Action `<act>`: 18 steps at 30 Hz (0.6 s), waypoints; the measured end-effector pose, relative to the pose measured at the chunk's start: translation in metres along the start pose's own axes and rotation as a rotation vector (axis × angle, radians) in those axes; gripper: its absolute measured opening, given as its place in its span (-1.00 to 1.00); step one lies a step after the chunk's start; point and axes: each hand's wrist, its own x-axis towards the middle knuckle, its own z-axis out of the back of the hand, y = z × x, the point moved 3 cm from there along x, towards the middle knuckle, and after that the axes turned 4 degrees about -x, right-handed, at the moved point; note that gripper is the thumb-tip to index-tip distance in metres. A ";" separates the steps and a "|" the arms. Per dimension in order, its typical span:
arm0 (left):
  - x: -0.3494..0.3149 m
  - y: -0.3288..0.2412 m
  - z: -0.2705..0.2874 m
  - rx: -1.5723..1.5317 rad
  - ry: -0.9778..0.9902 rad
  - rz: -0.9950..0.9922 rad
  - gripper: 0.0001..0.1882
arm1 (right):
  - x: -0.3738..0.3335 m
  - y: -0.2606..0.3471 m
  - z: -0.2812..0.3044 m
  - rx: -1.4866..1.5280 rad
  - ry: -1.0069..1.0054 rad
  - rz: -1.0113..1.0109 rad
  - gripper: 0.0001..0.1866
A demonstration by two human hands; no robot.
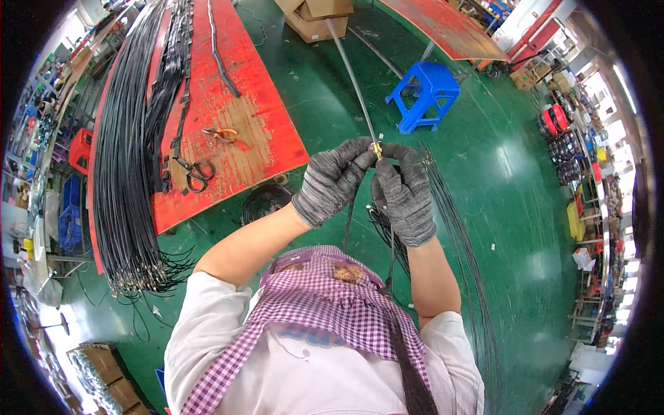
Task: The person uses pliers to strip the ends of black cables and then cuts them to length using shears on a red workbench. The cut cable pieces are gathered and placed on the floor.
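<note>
Here we are, just past one o'clock from the middle of the view, and all the action is at a tiny brass-coloured fitting (376, 149)! The left grip (335, 178), in a grey knitted glove, has its fingertips closed on it from the eight o'clock side; the right grip (407, 194), gloved to match, meets it from about four, finger and thumb pinching close to the same small piece. Exactly which fingertips bear on it, I can't tell. Why fingertips and not fists? The part is so small that a palm would probably bury it. A long grey length (357, 81) runs off toward twelve, perhaps laid that way to keep the worked end straight and facing the body.

Over at nine, a thick bundle of black cables (123, 180) drapes along the red surface (273, 131), ends spilling past the near edge, presumably gathered so they stay in order. Pliers (223, 135) lie at ten, scissors (196, 171) between nine and ten, both near the surface's near end, likely for easy reach (nobody's sitting on that blue stool (432, 86) at one o'clock, mind you). More dark cables (453, 218) trail over the green floor at three.
</note>
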 end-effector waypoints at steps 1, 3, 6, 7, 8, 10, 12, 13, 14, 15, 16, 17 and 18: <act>0.000 -0.003 -0.002 0.065 -0.008 -0.053 -0.75 | 0.000 0.000 0.001 0.049 -0.001 -0.017 -0.81; -0.002 -0.002 -0.006 0.153 -0.019 -0.088 -0.74 | 0.000 0.006 0.003 0.076 -0.008 0.031 -0.78; -0.006 -0.003 -0.012 0.323 -0.049 -0.193 -0.71 | 0.003 0.003 0.011 0.011 0.063 0.056 -0.71; -0.005 -0.002 -0.013 0.388 -0.022 -0.193 -0.71 | 0.005 0.002 0.016 -0.029 0.101 0.056 -0.68; -0.007 0.001 -0.013 0.457 0.003 -0.188 -0.71 | 0.006 0.003 0.018 -0.039 0.169 0.019 -0.66; -0.006 0.001 -0.015 0.562 0.067 -0.118 -0.72 | 0.008 0.008 0.023 -0.061 0.304 -0.058 -0.62; -0.003 -0.005 -0.020 0.627 0.149 0.013 -0.74 | 0.010 0.003 0.032 0.042 0.323 -0.158 -0.65; -0.003 0.000 -0.022 0.474 0.139 -0.017 -0.74 | 0.011 0.001 0.036 0.094 0.332 -0.208 -0.67; -0.002 0.006 -0.023 0.323 0.127 -0.052 -0.74 | 0.012 0.004 0.040 0.042 0.332 -0.169 -0.69; 0.000 0.008 -0.023 0.173 0.114 -0.086 -0.74 | 0.014 0.008 0.044 -0.009 0.333 -0.131 -0.71; 0.002 0.012 -0.027 -0.101 0.089 0.048 -0.70 | 0.015 0.011 0.048 -0.060 0.333 -0.092 -0.73; 0.002 0.019 -0.027 -0.340 0.123 0.282 -0.70 | 0.019 0.013 0.053 -0.174 0.342 0.021 -0.75; 0.000 0.025 -0.023 -0.578 0.155 0.518 -0.69 | 0.022 0.013 0.057 -0.287 0.349 0.135 -0.77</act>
